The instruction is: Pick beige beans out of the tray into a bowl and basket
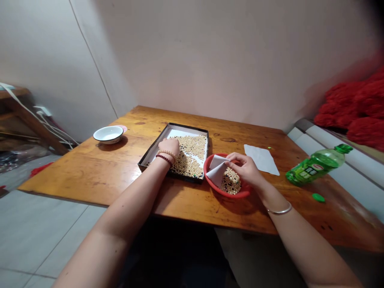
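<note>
A shallow dark tray (156, 145) with a white lining lies on the wooden table (99, 172), and pale beans (192, 154) cover much of it. My left hand (169, 147) rests in the tray among the beans with its fingers curled under. Just right of the tray stands a red bowl (231, 194) with mixed beans inside. My right hand (244, 166) hovers over that bowl, pinching a folded white paper (217, 170) whose tip points down into it.
A white bowl (108, 134) sits at the table's far left. A flat white paper sheet (262, 159) lies right of the red bowl. A green bottle (318, 165) lies on its side near the right edge, its green cap (318, 197) loose beside it. Red fabric (357, 108) is piled at far right.
</note>
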